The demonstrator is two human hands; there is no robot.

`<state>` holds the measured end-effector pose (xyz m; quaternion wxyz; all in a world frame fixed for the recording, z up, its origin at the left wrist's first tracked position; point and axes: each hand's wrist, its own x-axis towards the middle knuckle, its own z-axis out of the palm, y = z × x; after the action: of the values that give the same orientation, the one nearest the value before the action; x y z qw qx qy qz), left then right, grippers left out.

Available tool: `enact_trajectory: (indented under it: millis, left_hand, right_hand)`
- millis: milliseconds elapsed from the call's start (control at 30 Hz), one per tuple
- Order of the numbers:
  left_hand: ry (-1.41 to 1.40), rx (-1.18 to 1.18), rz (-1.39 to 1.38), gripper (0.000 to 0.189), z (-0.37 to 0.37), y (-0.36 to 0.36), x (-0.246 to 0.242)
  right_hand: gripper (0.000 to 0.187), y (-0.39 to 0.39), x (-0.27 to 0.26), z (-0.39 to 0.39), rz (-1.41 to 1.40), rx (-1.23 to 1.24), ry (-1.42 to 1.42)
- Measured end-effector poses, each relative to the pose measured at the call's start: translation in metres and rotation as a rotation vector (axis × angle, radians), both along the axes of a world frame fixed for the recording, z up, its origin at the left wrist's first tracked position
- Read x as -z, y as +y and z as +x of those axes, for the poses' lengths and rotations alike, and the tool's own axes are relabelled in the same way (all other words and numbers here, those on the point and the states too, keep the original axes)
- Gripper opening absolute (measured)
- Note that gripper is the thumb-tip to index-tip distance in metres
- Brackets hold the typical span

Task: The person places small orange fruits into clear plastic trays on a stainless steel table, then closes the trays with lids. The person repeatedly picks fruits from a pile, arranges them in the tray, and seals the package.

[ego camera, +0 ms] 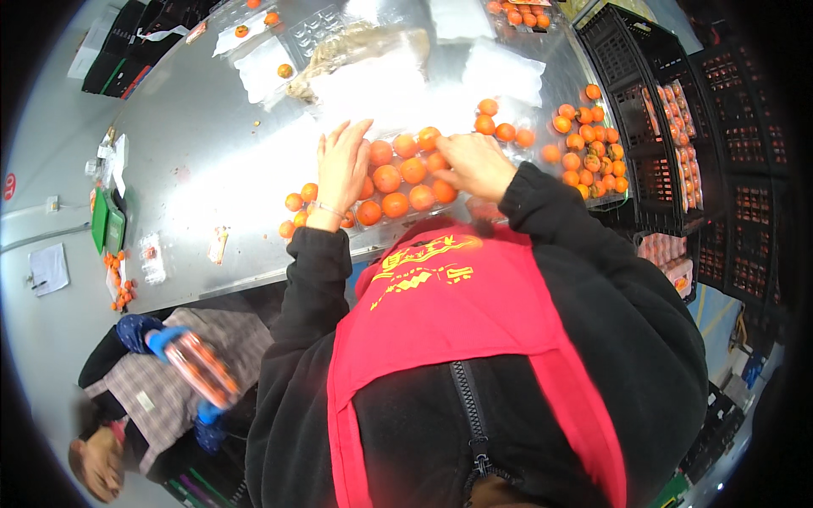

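Observation:
Before me on the metal table, rows of round orange fruit, likely persimmons, fill a clear plastic tray. My left hand rests flat at the tray's left side, fingers extended and slightly apart. At the right end, my right hand has its fingers bent over the fruit at the edge; whether it grips the tray or a fruit cannot be told. More orange fruit lies just left of my left wrist. Beyond my right hand, a few fruits sit in what looks like another clear tray.
Loose orange fruit is heaped at the table's right end, beside stacked black plastic crates holding packed trays. White sheets and an empty clear tray lie at the far side. At lower left, a co-worker in blue gloves holds a packed tray.

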<state>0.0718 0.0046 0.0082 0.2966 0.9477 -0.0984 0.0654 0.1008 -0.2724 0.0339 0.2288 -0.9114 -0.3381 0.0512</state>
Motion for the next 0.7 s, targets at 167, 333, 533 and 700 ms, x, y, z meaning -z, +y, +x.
enact_trajectory:
  millis: [167,333,533,700]
  left_hand:
    - [0.219,0.014,-0.159,0.037,0.022,0.007,0.025]
    - [0.11,-0.03,-0.127,0.033,0.03,0.007,0.035]
    - [-0.018,-0.071,-0.203,0.029,0.04,0.007,0.042]
    - [0.01,-0.13,-0.301,0.028,0.048,0.01,0.046]
  right_hand:
    - [0.034,-0.002,0.012,0.004,0.057,-0.007,0.013]
    - [0.036,-0.005,0.019,-0.003,0.219,0.039,0.038]
    - [0.038,-0.005,0.024,0.0,0.256,0.048,0.047]
    - [0.035,0.0,0.026,0.002,0.271,0.069,0.011]
